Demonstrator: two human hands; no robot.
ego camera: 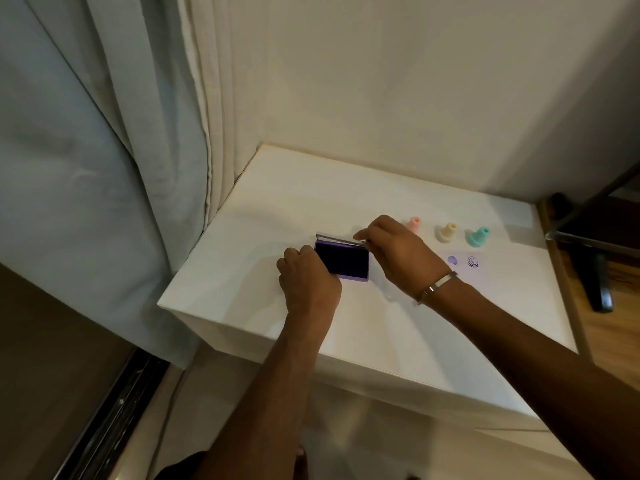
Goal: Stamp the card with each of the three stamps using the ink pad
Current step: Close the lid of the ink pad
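A purple ink pad (346, 263) lies on the white table (381, 323) with its dark inked face showing and its clear lid (337, 238) tilted up at the far edge. My left hand (306, 278) grips the pad's left side. My right hand (394, 252) pinches the lid's right corner. Three stamps stand upright in a row to the right: pink (414, 224), cream (447, 232), teal (477, 236). In front of them lies the white card (485, 271), hard to tell from the table, bearing two purple prints (463, 261); part of the card is hidden behind my right wrist.
A wall and curtains (104, 168) close in the table's back and left sides. A dark stand leg (595, 271) and wooden floor sit past the table's right edge. I wear a metal bracelet (437, 286) on my right wrist.
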